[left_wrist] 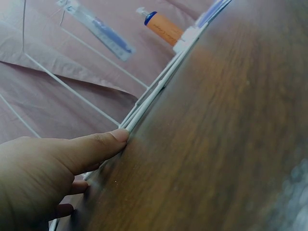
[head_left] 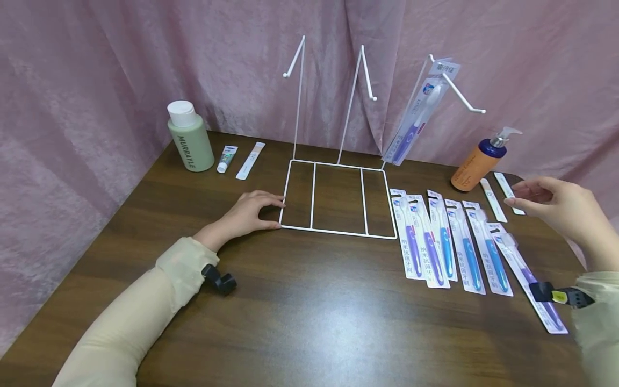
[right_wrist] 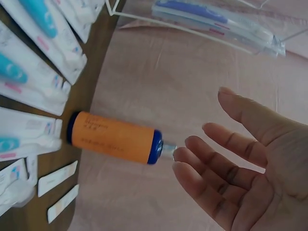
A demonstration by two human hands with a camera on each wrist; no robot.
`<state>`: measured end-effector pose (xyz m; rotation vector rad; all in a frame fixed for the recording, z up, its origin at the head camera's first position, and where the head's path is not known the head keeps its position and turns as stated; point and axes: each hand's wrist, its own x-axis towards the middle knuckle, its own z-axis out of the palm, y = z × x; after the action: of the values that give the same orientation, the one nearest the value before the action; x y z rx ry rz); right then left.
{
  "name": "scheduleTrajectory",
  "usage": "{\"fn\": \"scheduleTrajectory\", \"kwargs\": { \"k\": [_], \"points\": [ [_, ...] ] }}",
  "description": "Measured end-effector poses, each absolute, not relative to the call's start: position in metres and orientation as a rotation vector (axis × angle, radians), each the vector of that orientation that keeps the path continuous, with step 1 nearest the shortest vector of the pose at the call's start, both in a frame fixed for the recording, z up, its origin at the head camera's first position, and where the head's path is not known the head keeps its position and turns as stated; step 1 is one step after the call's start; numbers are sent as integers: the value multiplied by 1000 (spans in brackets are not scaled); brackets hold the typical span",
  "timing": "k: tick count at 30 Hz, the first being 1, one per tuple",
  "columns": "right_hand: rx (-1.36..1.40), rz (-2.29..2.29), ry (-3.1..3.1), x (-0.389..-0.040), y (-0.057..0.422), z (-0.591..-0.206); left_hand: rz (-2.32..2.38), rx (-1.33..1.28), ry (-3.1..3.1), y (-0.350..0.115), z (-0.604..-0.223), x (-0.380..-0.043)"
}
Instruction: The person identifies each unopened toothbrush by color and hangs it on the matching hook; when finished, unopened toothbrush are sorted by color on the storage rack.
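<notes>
- Head: my left hand [head_left: 249,215], fingers spread, touched the thin white wire rack [head_left: 338,232] just right of it; left of my relaxed, empty right hand [head_left: 563,204] lay flat blue-and-purple plastic-fronted toothbrush packs [head_left: 466,247].
- Left wrist: the rack seemed light, stiff, best braced at its base.
- Right wrist: the packs seemed slick, best pinched by their edges.

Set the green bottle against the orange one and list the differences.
The green bottle has a plain white cap; the orange bottle has a pump top. The green bottle looks wider, the orange one slimmer. The green one stands left of the white rack; the orange one stands right of it, near the right hand. Both stand on the table.
</notes>
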<state>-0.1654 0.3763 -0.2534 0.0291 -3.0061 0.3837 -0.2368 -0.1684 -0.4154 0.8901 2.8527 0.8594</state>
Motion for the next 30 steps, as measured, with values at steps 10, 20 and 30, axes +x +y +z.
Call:
{"fn": "scheduleTrajectory", "kwargs": {
  "k": [10,20,30],
  "points": [
    [3,357,-3069,-143,406,-281,854,896,2846,-167,-415,-237],
    [17,402,-3066,-125,426,-305,850,883,2851,-167,-413,-236],
    [5,352,-3185,-116,444,-328,846,886,2855,-168,-414,-237]
  ]
}}
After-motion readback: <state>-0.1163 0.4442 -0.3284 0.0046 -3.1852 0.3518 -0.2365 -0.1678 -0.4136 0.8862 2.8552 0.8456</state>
